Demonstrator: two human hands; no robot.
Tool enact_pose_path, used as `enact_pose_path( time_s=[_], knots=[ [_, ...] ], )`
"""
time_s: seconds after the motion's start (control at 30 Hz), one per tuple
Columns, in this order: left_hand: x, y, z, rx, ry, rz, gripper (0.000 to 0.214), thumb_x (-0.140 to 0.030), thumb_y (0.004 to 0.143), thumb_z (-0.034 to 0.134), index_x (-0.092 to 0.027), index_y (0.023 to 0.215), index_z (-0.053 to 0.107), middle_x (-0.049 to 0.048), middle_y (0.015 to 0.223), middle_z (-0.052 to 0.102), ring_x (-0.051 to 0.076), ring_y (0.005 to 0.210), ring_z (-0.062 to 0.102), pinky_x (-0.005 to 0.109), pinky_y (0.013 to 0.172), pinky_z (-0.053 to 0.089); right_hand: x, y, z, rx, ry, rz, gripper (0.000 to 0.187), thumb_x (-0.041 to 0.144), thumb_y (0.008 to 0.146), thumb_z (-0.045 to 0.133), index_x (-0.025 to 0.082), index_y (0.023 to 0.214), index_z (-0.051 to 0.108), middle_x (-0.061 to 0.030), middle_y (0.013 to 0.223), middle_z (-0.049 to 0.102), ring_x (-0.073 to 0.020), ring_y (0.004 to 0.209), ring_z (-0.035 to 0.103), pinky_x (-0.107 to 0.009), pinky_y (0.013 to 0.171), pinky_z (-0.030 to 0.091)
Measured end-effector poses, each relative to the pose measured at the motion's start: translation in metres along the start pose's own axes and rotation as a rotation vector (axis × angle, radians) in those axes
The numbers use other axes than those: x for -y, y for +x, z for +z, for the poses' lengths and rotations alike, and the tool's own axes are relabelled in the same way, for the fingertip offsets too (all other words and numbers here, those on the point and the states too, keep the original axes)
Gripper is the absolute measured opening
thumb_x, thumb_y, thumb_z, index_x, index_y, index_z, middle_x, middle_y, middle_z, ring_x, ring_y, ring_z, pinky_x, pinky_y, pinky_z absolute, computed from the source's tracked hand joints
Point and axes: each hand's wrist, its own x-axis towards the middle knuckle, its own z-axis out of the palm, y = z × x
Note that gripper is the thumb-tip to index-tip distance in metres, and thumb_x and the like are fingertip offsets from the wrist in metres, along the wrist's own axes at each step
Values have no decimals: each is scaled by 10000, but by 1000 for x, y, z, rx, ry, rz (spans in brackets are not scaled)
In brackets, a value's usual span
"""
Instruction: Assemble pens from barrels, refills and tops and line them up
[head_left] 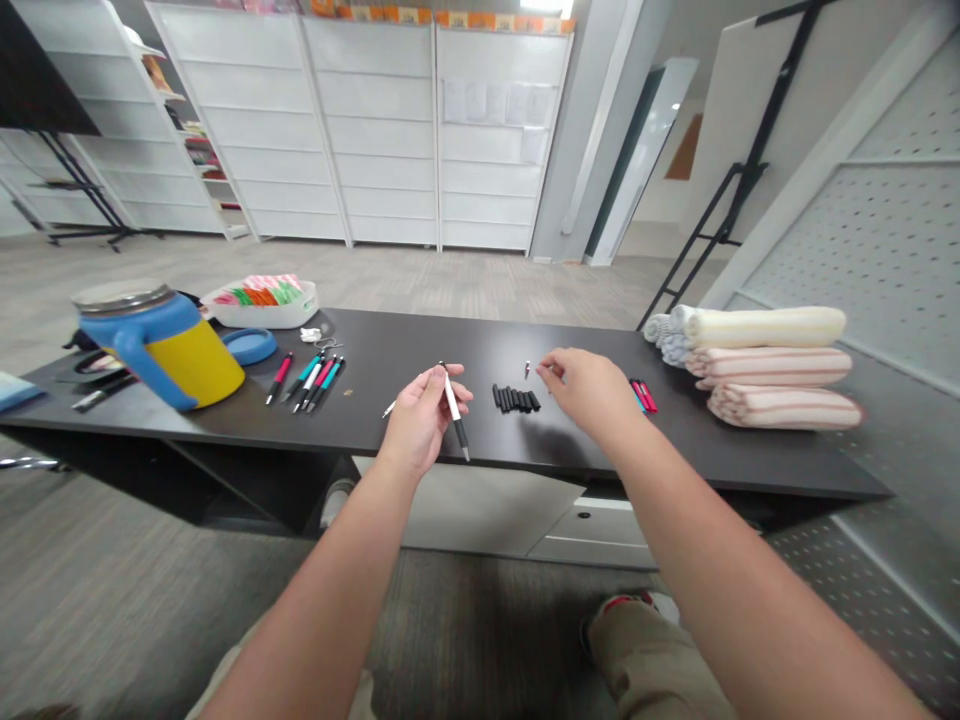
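The left hand (424,415) grips a pen (453,402); the right hand (581,385), its grip unclear, hovers beside black tubes (515,400).

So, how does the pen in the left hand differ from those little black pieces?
The pen is mostly white with a black lower end, while the black pieces look black all over. The pen is longer than any one of the pieces. The pen is held in the left hand; the pieces lie side by side on the table. Both are slim.
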Motion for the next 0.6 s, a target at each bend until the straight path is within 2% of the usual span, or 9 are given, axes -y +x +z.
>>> enact_pose_path(
  time_s=[0.07,0.17,0.23,0.33,0.43,0.6],
  knots=[
    [1,-1,0,32,38,-2,415,-527,926,741,-148,1094,744,5,697,667,108,608,591,237,643,495,-20,31,4,106,-108,-61,202,283,977,623,220,1056,798,-97,1020,792,-253,914,699,-344,759,458],
    [0,-2,1,58,94,2,417,-548,940,714,-152,1063,758,-24,628,587,108,585,530,248,657,477,-39,71,15,328,-152,-186,282,181,920,658,216,1161,800,-104,1136,798,-255,1020,709,-341,847,484],
    [-1,-2,1,72,141,-8,435,-572,944,698,-156,1055,762,-31,605,552,115,583,515,256,657,464,-44,88,24,392,-138,-225,316,154,871,701,238,1156,810,-83,1143,806,-244,1029,717,-329,867,498],
    [-3,-3,2,94,182,-22,461,-601,948,676,-161,1061,758,-36,594,519,123,590,509,257,649,453,-45,100,35,440,-115,-256,307,152,836,739,260,1108,830,-60,1099,819,-234,1000,731,-318,860,510],
    [-2,-4,4,119,185,-25,462,-612,952,662,-167,1052,736,-38,601,515,119,577,495,251,630,455,-44,103,42,461,-111,-259,213,160,824,768,264,990,850,-50,1012,830,-225,912,734,-316,814,504],
    [-5,-7,6,156,234,-29,449,-640,982,587,-217,1099,683,-71,593,447,101,460,372,235,499,374,-43,105,34,435,-121,-223,118,139,822,779,228,856,849,-66,838,814,-223,776,708,-325,749,475]
  ],
)
